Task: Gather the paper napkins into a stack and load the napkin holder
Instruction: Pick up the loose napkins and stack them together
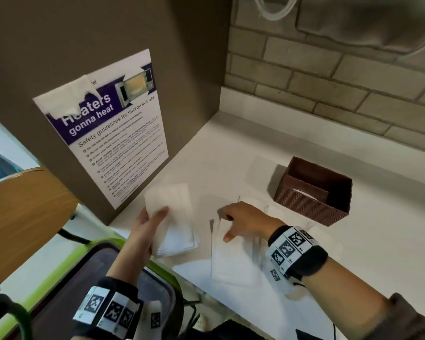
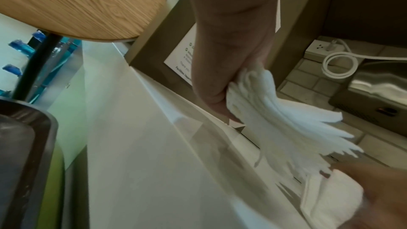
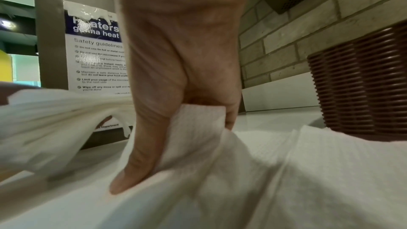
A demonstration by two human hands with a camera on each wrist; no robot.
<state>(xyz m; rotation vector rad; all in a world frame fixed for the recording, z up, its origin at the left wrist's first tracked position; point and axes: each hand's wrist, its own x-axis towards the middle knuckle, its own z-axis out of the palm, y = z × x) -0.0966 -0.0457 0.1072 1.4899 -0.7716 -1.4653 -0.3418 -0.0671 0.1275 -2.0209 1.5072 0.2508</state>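
My left hand (image 1: 152,222) grips a stack of white paper napkins (image 1: 174,217) just above the white counter (image 1: 378,253), thumb on top; in the left wrist view the stack (image 2: 286,128) fans out from my fingers. To its right, my right hand (image 1: 233,224) pinches the edge of one napkin (image 1: 233,256) from the loose napkins lying on the counter; the right wrist view shows that napkin (image 3: 198,128) held between thumb and fingers. More napkins (image 1: 258,204) lie under my right hand. The brown ribbed napkin holder (image 1: 314,192) stands behind to the right, its inside mostly hidden.
A grey panel with a microwave safety poster (image 1: 113,128) rises at the counter's left. A brick wall (image 1: 329,89) runs behind. Below the counter's front edge are a green-rimmed tray (image 1: 103,271) and a wooden round tabletop (image 1: 22,217). A steel dispenser (image 2: 378,90) hangs above.
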